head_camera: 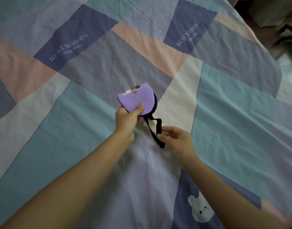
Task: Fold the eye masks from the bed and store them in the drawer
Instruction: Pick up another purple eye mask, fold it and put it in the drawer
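Pinching folded eye mask, left hand; right hand fingers on strap.

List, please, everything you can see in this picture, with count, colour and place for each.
eye mask: one, purple face with a dark back, folded in half, held above the middle of the bed.
strap: one, black, hanging from the mask down to the right hand.
bedsheet: one, patchwork of teal, lilac, pink, cream and navy, filling most of the view.
printed wording: two navy patches reading "Best wishes for you", upper left and upper right.
rabbit print: one, white, lower right of the sheet.
left hand: one, pinches the mask's lower edge.
right hand: one, pinches the strap.
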Tool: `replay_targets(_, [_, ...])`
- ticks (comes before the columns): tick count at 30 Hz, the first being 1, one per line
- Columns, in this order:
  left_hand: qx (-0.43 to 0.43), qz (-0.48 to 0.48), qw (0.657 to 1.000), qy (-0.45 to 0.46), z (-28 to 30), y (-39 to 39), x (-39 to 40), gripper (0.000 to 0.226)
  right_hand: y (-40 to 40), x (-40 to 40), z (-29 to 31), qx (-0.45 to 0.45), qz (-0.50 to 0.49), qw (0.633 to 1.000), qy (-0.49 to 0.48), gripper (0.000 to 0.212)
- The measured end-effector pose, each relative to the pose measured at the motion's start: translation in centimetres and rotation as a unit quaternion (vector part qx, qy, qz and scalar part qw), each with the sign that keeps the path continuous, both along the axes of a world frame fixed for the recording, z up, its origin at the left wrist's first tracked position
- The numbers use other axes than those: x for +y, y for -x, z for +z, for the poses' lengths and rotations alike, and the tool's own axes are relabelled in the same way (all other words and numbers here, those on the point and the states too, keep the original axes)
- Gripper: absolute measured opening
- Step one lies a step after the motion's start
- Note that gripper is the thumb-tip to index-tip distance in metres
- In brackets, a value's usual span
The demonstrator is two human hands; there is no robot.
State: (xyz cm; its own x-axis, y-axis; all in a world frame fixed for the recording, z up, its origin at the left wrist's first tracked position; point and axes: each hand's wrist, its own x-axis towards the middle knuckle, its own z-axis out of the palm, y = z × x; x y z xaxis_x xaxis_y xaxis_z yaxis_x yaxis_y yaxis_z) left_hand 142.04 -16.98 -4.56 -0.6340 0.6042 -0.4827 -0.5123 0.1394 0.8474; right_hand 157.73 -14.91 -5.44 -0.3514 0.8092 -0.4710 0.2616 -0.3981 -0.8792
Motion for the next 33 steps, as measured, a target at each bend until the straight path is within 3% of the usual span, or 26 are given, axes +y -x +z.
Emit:
replay_targets(4, [-0.016,0.039,0.999,-0.013,0.1,1.3,-0.1,0.018,0.0,-0.2,-0.5,-0.053,0.036,0.998,0.007,0.021])
replay_targets(8, [-0.007,0.052,0.998,-0.020,0.1,1.8,-0.5,0.018,-0.6,0.2,-0.8,-0.080,-0.084,0.991,0.062,0.014])
replay_targets(12, [-0.008,0.048,0.999,-0.016,-0.3,2.0,-1.0,0.018,-0.9,0.6,-0.4,-0.011,-0.126,0.976,0.179,0.012])
replay_targets(14, [-0.018,0.044,0.999,-0.010,-0.4,2.0,-1.2,0.022,-0.8,0.2,-0.1,0.006,-0.096,0.989,0.113,0.011])
replay_targets(17, [-0.020,0.025,0.999,-0.006,-0.3,1.1,-1.5,0.024,0.1,-0.7,0.6,-0.016,0.007,0.996,-0.091,0.015])
replay_targets(22, [-0.019,-0.013,1.000,-0.021,0.2,-0.5,-1.6,0.028,2.9,-2.2,0.8,0.001,0.099,0.986,-0.132,0.030])
replay_targets(26, [0.002,0.009,1.000,-0.027,0.3,0.3,-1.5,0.024,2.7,-2.5,1.0,0.034,0.073,0.997,-0.022,0.007])
replay_targets(29, [0.021,0.037,0.999,-0.013,-0.3,1.8,-1.7,0.023,1.7,-1.7,1.9,0.110,0.015,0.990,0.092,0.032])
replay_targets(31, [0.033,0.035,0.999,0.010,-1.0,2.2,-2.1,0.024,1.4,-0.5,2.4,0.219,-0.082,0.957,0.174,0.036])
replay_targets(33, [0.049,0.012,0.998,0.034,-1.6,1.8,-2.6,0.024,1.3,0.7,2.8,0.319,-0.138,0.916,0.203,0.024])
